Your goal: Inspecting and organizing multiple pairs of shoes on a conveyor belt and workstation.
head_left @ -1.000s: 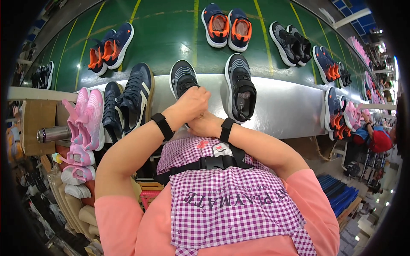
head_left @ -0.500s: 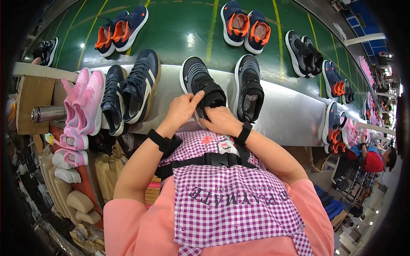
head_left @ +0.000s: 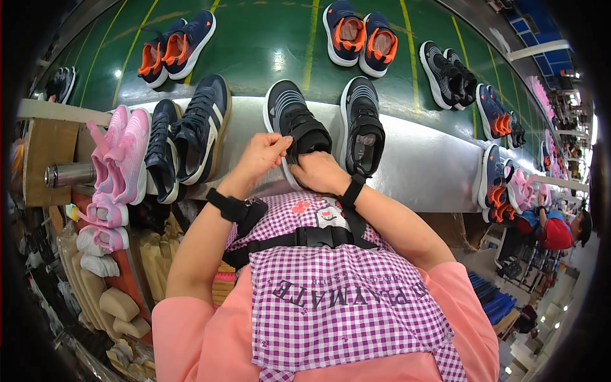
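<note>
The green conveyor belt (head_left: 267,44) filled the top of the view w/ yellow lines across it, and the metal bench (head_left: 420,159) ran along its near edge, right in front of you. Pairs rode the belt: navy shoes w/ orange linings (head_left: 359,32) top centre, another orange-lined pair (head_left: 172,51) to the left, dark pairs off to the right. On the bench's left end lay navy lace-up shoes (head_left: 191,137) and, beside them, pink shoes (head_left: 121,153).

The dark strap shoe (head_left: 294,124) sat on the bench straight ahead of you, toe pointing away, its mate (head_left: 363,124) just beside it on the right, untouched.

Your left hand (head_left: 262,156) was closed in a pinch on the shoe's near left edge, by the collar/strap area. Your right hand (head_left: 321,173) was curled shut over the heel end, touching it; exactly what the fingertips gripped, can't tell, they're hidden.

Judging by that, you were mid-way on working the strap or opening of this shoe, holding the heel steady w/ the right while the left pulled. Next move prob. calls for a firm heel hold, an even pull so the strap seats flat, then a shift over to the mate.
</note>
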Tool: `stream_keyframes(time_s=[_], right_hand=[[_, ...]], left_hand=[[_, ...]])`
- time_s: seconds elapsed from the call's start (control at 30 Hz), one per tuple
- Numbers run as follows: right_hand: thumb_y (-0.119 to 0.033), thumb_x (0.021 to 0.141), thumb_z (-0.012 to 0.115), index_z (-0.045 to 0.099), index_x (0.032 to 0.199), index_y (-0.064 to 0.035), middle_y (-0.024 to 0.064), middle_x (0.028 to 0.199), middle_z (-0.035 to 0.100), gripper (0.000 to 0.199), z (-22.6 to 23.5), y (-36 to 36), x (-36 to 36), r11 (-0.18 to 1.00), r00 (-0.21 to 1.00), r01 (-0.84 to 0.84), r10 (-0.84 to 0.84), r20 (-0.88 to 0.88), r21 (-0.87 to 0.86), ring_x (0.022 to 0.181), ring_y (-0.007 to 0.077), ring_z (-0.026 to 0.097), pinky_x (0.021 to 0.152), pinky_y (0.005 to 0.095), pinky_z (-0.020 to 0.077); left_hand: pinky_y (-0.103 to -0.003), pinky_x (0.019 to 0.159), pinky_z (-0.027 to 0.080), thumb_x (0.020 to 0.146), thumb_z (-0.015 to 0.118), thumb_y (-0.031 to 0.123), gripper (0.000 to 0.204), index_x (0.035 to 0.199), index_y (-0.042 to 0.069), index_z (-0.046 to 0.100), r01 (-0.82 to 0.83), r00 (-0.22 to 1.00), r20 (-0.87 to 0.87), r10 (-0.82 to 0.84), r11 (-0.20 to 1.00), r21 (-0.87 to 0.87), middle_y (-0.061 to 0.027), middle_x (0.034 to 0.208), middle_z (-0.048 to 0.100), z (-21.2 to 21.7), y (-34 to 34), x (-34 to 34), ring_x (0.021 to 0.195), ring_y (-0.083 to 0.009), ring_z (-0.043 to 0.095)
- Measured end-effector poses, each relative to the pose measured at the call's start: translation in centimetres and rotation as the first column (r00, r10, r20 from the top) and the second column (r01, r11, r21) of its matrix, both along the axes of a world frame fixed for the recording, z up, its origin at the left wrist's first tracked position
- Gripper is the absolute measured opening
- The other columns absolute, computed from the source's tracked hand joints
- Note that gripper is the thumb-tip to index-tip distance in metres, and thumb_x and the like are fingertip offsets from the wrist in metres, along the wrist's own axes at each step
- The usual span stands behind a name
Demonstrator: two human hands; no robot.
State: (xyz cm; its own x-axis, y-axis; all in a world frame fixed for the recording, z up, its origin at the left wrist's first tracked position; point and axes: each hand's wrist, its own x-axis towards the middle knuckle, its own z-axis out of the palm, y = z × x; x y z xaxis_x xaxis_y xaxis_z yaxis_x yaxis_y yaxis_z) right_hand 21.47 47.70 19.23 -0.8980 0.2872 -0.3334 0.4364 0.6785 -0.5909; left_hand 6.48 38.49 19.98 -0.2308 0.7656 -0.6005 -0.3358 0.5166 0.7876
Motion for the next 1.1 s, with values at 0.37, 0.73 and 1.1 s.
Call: stream_keyframes(time_s=[0.37, 0.73, 1.1], right_hand=[[-0.027, 0.088, 0.048, 0.059, 0.073, 0.0065, 0.0287, 0.074, 0.060, 0.038, -0.3, 1.1, 1.1, 0.980, 0.992, 0.104, -0.115, -0.055, -0.167, 0.074, 0.0449, 0.059, 0.070, 0.0505, 0.0458], [-0.032, 0.087, 0.048, 0.062, 0.072, 0.0062, 0.0287, 0.077, 0.061, 0.043, -0.4, 0.2, 0.6, 0.985, 0.990, 0.138, -0.137, 0.018, -0.104, 0.077, 0.0441, 0.060, 0.074, 0.0503, 0.0466], [-0.029, 0.088, 0.053, 0.059, 0.070, 0.0097, 0.0309, 0.070, 0.056, 0.042, -0.6, 1.6, 2.9, 0.946, 0.966, 0.206, -0.238, -0.104, -0.250, 0.072, 0.0461, 0.058, 0.067, 0.0501, 0.0446]], left_hand=[[-0.017, 0.041, 0.031, 0.087, 0.062, 0.031, 0.030, 0.067, 0.009, 0.058, 0.100, 0.987, -0.120, -0.102, 0.995, -0.028, 0.0038, 0.053, 0.050, 2.6, 3.8, -0.3, 0.043, -0.0031, 0.044], [-0.018, 0.037, 0.029, 0.087, 0.063, 0.029, 0.030, 0.065, 0.010, 0.057, 0.078, 0.993, -0.100, -0.069, 0.992, 0.096, 0.0042, 0.051, 0.050, 6.3, 6.8, -1.3, 0.040, -0.0031, 0.041], [-0.018, 0.040, 0.029, 0.089, 0.062, 0.031, 0.031, 0.065, 0.012, 0.056, 0.022, 0.996, 0.086, -0.023, 1.000, 0.018, 0.0043, 0.053, 0.050, 2.4, 4.1, 0.1, 0.043, -0.0031, 0.041]])
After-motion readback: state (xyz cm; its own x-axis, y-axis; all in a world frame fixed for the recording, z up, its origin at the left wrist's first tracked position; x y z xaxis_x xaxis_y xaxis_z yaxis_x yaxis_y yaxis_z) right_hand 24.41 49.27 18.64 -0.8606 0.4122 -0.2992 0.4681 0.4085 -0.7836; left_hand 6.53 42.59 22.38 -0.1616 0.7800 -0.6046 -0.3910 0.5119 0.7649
